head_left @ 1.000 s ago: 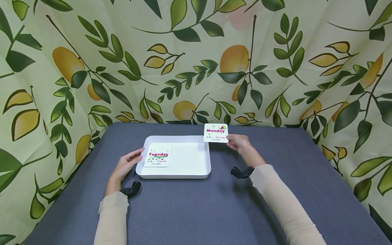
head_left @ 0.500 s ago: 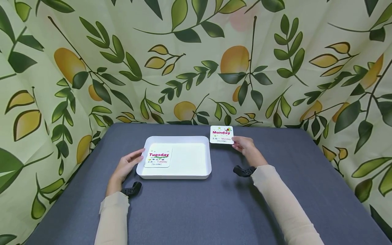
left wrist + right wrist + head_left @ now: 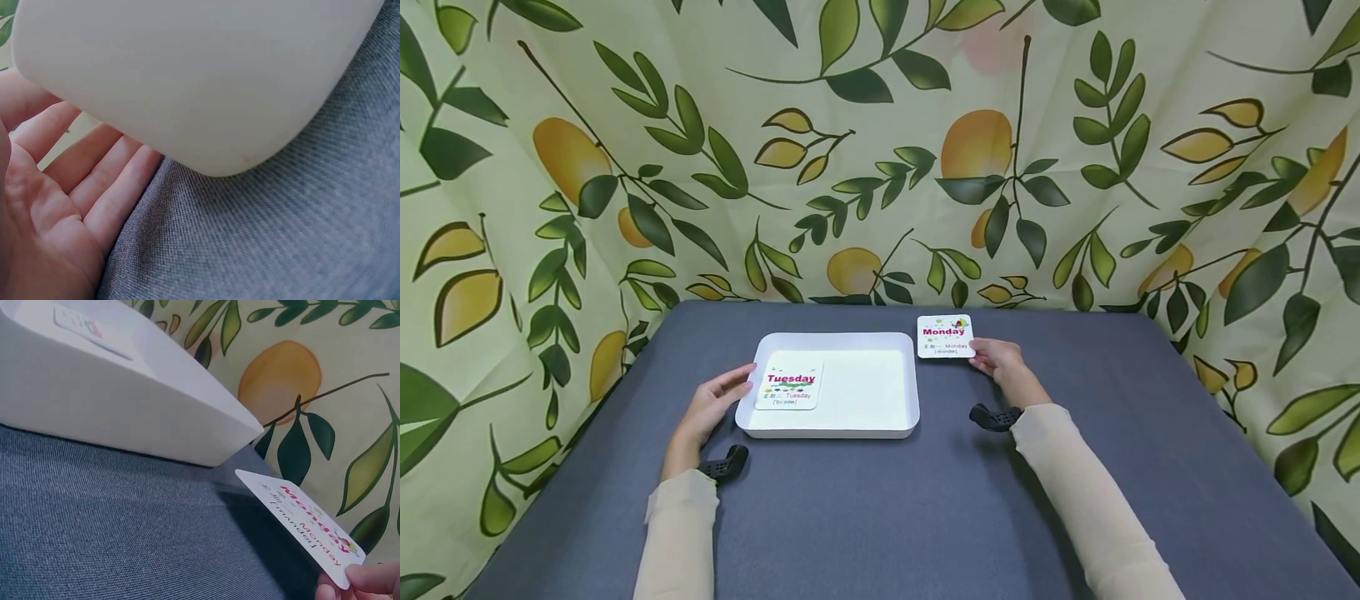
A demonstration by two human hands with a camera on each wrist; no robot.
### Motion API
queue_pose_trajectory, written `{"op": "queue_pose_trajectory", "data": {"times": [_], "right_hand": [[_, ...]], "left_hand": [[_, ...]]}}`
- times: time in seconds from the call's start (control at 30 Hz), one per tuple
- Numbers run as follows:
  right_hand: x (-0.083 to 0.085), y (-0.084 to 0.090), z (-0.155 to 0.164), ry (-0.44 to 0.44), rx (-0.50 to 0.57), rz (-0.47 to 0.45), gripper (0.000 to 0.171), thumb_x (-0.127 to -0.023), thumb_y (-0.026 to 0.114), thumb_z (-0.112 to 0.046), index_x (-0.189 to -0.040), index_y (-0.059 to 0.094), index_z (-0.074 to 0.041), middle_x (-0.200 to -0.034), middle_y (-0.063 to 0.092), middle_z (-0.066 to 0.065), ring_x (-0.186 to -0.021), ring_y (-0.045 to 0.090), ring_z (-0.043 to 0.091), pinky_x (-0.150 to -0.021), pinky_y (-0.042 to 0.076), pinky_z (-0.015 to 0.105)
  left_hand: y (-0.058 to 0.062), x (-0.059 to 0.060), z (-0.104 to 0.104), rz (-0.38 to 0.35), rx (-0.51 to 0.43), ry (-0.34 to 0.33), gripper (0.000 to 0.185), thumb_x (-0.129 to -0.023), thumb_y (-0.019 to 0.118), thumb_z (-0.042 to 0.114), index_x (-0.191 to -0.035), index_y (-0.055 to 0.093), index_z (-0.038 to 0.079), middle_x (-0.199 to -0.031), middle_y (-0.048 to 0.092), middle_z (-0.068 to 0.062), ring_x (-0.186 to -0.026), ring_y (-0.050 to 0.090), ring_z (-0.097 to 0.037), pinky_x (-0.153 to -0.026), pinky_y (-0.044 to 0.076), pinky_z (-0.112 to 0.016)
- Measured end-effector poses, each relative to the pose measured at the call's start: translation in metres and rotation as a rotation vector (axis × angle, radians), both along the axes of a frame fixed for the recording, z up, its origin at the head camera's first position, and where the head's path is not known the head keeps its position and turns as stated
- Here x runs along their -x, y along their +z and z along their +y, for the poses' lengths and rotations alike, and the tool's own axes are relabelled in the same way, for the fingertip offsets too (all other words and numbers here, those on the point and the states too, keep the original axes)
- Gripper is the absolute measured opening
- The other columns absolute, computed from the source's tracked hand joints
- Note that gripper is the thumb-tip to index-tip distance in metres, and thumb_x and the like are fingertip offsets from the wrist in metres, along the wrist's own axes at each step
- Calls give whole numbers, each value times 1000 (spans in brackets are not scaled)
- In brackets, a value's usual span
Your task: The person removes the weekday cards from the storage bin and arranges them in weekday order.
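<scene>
White card stock printed "Monday" (image 3: 945, 337) in magenta sits pinched by one corner in the right hand (image 3: 1000, 360), held just off the far right corner of the white tray (image 3: 835, 427) and raised above the grey cloth of the desk (image 3: 925, 508); the right wrist view shows the card's free edge tilted up, clear of the fabric, with a shadow beneath it. The grip there is thumb and fingertips pressed together on the card's corner (image 3: 337, 575). A second card, "Tuesday" (image 3: 789, 386), lies flat inside the tray at its left end. The left hand (image 3: 711, 404) rests against the tray's left rim with fingers straight and relaxed, its grip spread and holding nothing; the left wrist view shows the fingers (image 3: 94, 181) extended along the tray's rounded outer corner. Both forearms wear pale beige sleeves. A curtain printed with lemons and green leaves (image 3: 880, 142) surrounds the desk on three sides.
</scene>
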State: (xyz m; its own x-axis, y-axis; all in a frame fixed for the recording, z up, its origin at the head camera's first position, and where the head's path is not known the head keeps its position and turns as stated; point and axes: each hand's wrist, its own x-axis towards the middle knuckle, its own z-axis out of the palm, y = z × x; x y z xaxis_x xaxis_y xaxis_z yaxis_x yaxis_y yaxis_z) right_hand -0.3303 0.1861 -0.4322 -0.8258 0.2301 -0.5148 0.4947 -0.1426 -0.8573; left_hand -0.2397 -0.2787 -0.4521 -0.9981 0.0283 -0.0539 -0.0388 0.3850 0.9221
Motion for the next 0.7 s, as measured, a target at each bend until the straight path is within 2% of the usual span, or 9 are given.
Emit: {"op": "queue_pose_trajectory", "data": {"times": [0.2,0.37,0.43,0.57,0.7], "right_hand": [[2,-4,-3,-11,9,3,46,-91,61,-4,-136,53,-1,-54,59,-7,-50,56,2,-53,51,14],[3,-4,-3,-30,-9,-3,45,-91,63,-6,-135,55,-2,-57,59,-7,-52,57,2,-55,52,14],[3,-4,-3,-44,-19,-4,44,-91,64,-7,-133,56,-2,-59,59,-7,-53,57,2,-56,52,14],[2,-5,-4,-63,-28,7,44,-89,66,-7,-132,57,0,-58,58,-6,-52,56,3,-55,52,15],[2,-6,-5,-68,-42,28,45,-89,66,-6,-131,55,4,-57,57,-6,-49,55,2,-52,51,15]], "left_hand": [[-2,1,-1,10,-17,-5,55,-96,58,32,-144,44,7,-150,43,-17,-99,45,23,-86,37,-2],[-4,1,-1,13,-18,-1,55,-96,58,32,-143,46,7,-145,49,-6,-100,46,22,-86,37,-2],[-3,1,-1,13,-14,-2,55,-96,58,32,-143,46,7,-146,49,-7,-101,46,22,-87,37,-3],[-2,0,-1,10,-14,-5,55,-97,57,32,-144,45,7,-150,43,-17,-100,45,23,-86,37,-2],[-1,-1,0,-3,-16,-4,55,-97,57,32,-144,43,7,-151,41,-18,-99,44,23,-86,36,-2]]}}
